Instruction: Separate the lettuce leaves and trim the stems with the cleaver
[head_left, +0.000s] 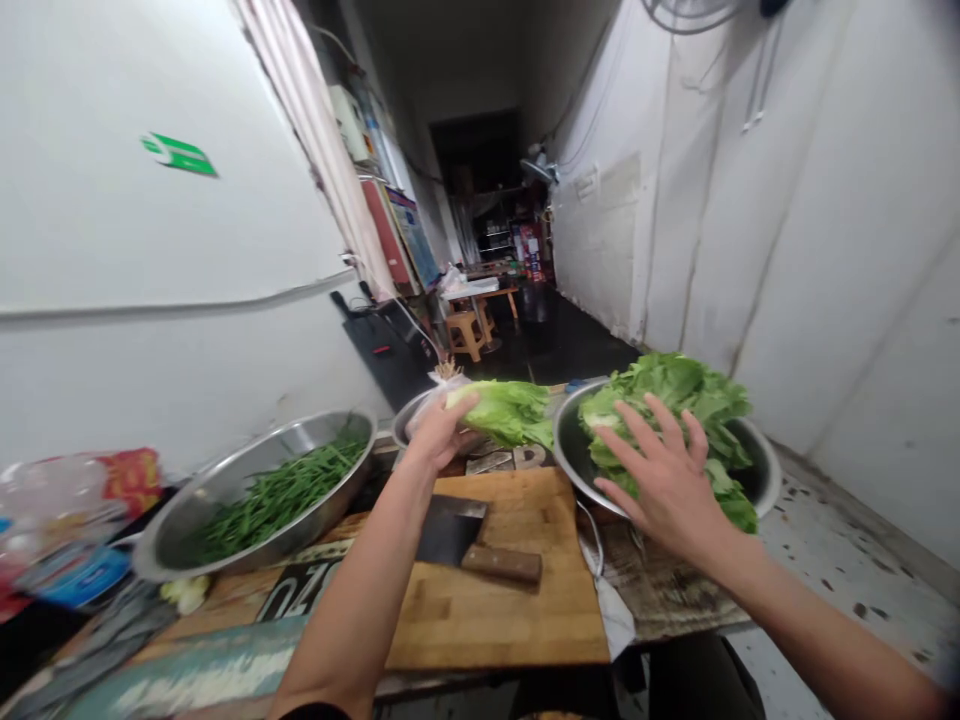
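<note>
My left hand (439, 432) is closed around the pale stem end of a head of lettuce (510, 410), held above the far edge of the wooden cutting board (495, 590). My right hand (667, 475) is open, fingers spread, hovering over the lettuce leaves (690, 395) heaped in a steel bowl (757, 480) on the right. It holds nothing. A cleaver (472, 545) with a wooden handle lies flat on the board between my arms.
A large steel bowl (247, 475) of long green stems (277, 495) sits at the left. A smaller steel bowl (409, 415) is behind the lettuce head. Plastic bags (67, 520) lie far left. A narrow corridor with stools and a table runs ahead between white walls.
</note>
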